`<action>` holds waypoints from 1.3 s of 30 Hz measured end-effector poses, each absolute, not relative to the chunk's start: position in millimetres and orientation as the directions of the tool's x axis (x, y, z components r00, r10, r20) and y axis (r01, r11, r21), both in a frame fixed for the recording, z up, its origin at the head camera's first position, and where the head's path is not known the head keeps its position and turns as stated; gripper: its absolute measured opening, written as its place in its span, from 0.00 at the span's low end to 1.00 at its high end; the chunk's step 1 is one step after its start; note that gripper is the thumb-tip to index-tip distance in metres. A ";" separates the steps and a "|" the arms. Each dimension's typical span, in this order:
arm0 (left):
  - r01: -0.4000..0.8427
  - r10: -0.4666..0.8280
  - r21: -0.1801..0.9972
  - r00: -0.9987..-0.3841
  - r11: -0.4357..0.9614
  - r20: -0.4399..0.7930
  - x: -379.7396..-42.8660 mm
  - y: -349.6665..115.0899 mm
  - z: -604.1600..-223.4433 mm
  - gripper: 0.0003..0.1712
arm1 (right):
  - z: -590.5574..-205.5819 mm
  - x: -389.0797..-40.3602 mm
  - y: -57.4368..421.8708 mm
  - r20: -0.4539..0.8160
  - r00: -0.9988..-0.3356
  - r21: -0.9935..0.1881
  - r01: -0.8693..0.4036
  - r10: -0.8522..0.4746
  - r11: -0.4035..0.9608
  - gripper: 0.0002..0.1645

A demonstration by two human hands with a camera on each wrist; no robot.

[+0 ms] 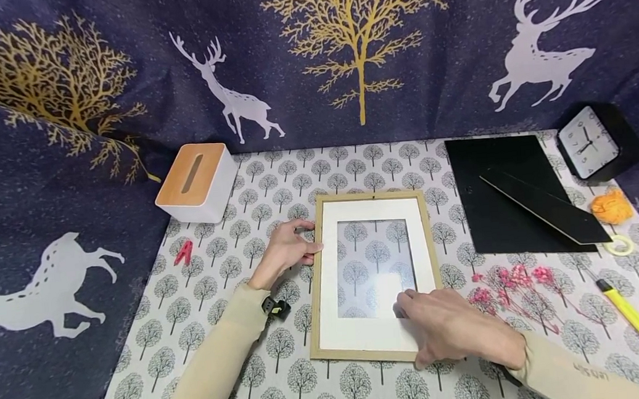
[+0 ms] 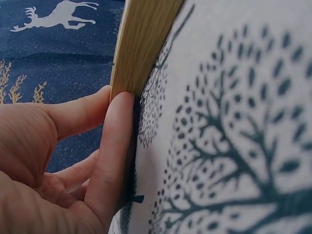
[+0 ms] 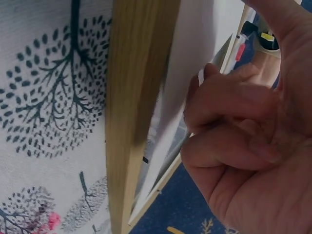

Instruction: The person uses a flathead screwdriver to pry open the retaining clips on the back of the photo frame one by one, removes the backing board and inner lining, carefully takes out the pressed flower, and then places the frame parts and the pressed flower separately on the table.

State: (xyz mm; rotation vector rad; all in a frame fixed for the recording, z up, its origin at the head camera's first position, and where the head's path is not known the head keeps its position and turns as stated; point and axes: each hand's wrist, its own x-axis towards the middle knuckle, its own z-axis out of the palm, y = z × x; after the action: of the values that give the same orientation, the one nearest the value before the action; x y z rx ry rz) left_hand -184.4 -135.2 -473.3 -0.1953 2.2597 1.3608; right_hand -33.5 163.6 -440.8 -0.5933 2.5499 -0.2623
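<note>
A wooden picture frame (image 1: 433, 259) lies on the cloth, with a white mat (image 1: 362, 338) and a see-through pane (image 1: 376, 263) inside it. My left hand (image 1: 288, 248) pinches the frame's left side; in the left wrist view, thumb and index finger meet at its wooden edge (image 2: 141, 44). Over the lower right of the mat is my right hand (image 1: 450, 323), its thumb near the frame's lower right corner. The right wrist view shows this hand (image 3: 243, 126) with fingers curled toward the palm, beside the mat, and nothing visible between them.
At right lie a black backing board with a stand (image 1: 497, 193), a clock (image 1: 594, 143), an orange ball (image 1: 612, 206), a pale ring (image 1: 619, 245), pink dried flowers (image 1: 516, 276) and a yellow cutter (image 1: 628, 311). At left are a tissue box (image 1: 196, 183) and a red clip (image 1: 183, 253).
</note>
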 end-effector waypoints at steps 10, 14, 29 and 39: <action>-0.339 0.135 0.800 -0.879 0.496 -0.456 -182.0 -134.2 -475.1 0.36 | -441.2 -12.9 169.7 -0.210 -0.827 -0.213 -0.481 -0.521 0.850 0.44; -0.315 0.130 0.800 -0.891 0.510 -0.434 -172.7 -135.5 -477.2 0.35 | -443.4 -2.5 178.1 -0.103 -0.851 -0.180 -0.493 -0.515 0.851 0.40; -0.133 0.193 0.705 -0.912 0.697 -0.363 -124.8 -134.9 -470.6 0.40 | -455.3 28.3 193.0 -0.193 -0.978 -0.603 0.055 -0.079 0.796 0.68; -0.175 0.170 0.750 -0.918 0.638 -0.359 -105.7 -138.7 -470.9 0.37 | -460.1 30.4 213.7 -0.532 -0.835 -0.830 0.482 -0.138 0.281 0.36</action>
State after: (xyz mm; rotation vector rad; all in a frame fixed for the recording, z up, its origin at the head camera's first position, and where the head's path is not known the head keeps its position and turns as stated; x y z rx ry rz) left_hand -105.7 -138.7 -470.9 -0.0042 2.4618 1.1878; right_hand 30.4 213.7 -460.1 0.3076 2.0435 -1.5914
